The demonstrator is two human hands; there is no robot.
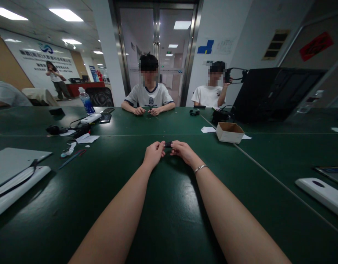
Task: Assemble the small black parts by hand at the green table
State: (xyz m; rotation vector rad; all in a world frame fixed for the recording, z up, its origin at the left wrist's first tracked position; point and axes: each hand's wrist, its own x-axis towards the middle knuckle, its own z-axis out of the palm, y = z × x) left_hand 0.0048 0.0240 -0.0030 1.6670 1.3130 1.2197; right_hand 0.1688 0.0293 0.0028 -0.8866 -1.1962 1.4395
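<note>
Both my arms reach forward over the dark green table point(169, 205). My left hand point(153, 154) and my right hand point(183, 151) meet at the middle, fingers pinched together on a small black object point(168, 145) held between them just above the tabletop. The object is too small to name. A thin silver bracelet point(200, 168) circles my right wrist.
An open cardboard box point(229, 132) stands right of my hands. A closed laptop point(11, 161) and white device point(17, 189) lie at left, a white device point(323, 192) at right. Cables, phones and a water bottle point(86, 101) sit far left. Two people sit opposite; a black case point(270, 93) stands back right.
</note>
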